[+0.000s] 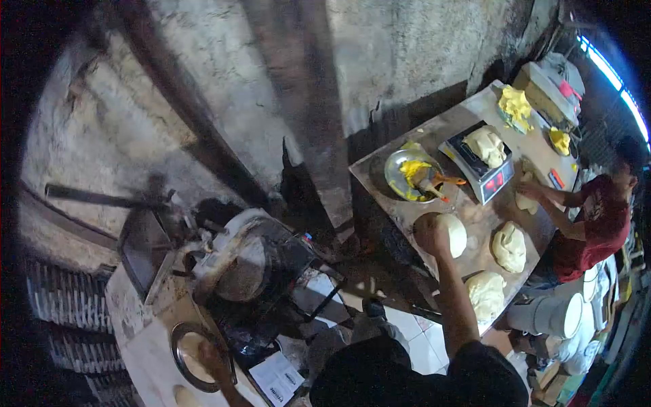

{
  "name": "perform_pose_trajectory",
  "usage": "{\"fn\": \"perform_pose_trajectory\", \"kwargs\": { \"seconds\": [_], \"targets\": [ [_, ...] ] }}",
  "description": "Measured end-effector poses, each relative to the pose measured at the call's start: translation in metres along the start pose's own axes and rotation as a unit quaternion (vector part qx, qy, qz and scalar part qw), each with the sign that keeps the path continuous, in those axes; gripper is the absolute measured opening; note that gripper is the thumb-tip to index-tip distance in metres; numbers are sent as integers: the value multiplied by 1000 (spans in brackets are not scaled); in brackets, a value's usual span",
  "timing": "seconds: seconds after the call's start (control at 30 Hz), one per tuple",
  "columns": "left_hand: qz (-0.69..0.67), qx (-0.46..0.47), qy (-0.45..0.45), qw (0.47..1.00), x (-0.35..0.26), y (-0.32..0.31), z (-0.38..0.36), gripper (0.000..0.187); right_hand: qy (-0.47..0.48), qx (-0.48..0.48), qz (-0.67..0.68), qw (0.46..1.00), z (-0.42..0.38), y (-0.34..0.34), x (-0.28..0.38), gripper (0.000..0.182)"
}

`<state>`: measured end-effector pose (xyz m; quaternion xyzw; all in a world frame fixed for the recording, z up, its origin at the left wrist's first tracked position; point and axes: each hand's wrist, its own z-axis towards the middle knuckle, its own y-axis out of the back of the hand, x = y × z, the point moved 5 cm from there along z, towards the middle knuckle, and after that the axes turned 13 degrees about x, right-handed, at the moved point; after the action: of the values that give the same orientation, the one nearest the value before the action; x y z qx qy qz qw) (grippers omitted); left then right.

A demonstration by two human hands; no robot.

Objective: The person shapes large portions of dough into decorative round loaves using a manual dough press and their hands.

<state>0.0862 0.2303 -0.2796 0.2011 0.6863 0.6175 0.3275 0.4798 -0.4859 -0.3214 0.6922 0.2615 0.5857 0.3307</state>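
My left hand (214, 361) is at the lower left, over a round dark-rimmed pan (178, 338) with pale dough (193, 354) in it. Its fingers look stretched out over the dough, though shadow blurs them. On the table to the right, my right hand (432, 235) is curled against the left side of a smooth ball of dough (453, 235); its fingertips are partly hidden. Two more lumps of dough, one (508, 247) farther right and one (486, 296) nearer me, lie beside that ball.
A metal bowl (391, 184) holds yellow fat and a brush. Dough (485, 147) sits on a digital scale (489, 184). A co-worker in a red shirt (608, 211) handles dough across the table. A machine (237, 264) stands between the worktops; white buckets (546, 317) stand at right.
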Motion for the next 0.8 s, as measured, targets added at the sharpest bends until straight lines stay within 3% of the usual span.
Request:
{"fn": "perform_pose_trajectory", "kwargs": {
  "seconds": [0.03, 0.1, 0.2, 0.23, 0.27, 0.33, 0.43, 0.57, 0.63, 0.73, 0.77, 0.8],
  "targets": [
    [-38, 42, -29, 998, -38, -7, -25, 46, -50, 20, 4, 999, 34, 3, -26, 21],
    [-105, 171, -85, 976, -119, -22, -67, 45, -11, -155, -139, 978, 85, 7, -60, 35],
    [-156, 368, -160, 903, -222, -28, -112, 39, -83, -124, -296, 943, 134, -20, -105, 52],
    [-176, 392, -143, 891, -234, -26, -121, 38, -142, -4, -266, 953, 150, -25, -110, 53],
    [-196, 417, -125, 879, -241, -22, -128, 37, -124, 8, -231, 965, 155, -27, -108, 55],
    [-117, 423, -137, 888, -239, -5, -129, 37, -87, 29, -163, 982, 162, -31, -99, 60],
    [-48, 380, -113, 917, -216, -1, -113, 39, -46, 56, -237, 969, 175, -46, -95, 57],
    [-96, 337, -137, 927, -271, 12, -98, 37, -29, 62, -242, 968, 167, -49, -73, 33],
    [-102, 401, -181, 892, -271, -3, -107, 35, -31, 77, -224, 971, 175, -61, -88, 21],
    [-131, 435, -250, 855, -247, -21, -99, 35, -33, 9, -98, 995, 142, -39, -72, 23],
    [-165, 420, -259, 854, -240, -16, -97, 35, -31, 75, 139, 987, 114, -35, -67, 24],
    [-159, 405, -223, 872, -227, -10, -95, 36, -28, 140, 367, 919, 78, -27, -55, 26]
  ]
}}
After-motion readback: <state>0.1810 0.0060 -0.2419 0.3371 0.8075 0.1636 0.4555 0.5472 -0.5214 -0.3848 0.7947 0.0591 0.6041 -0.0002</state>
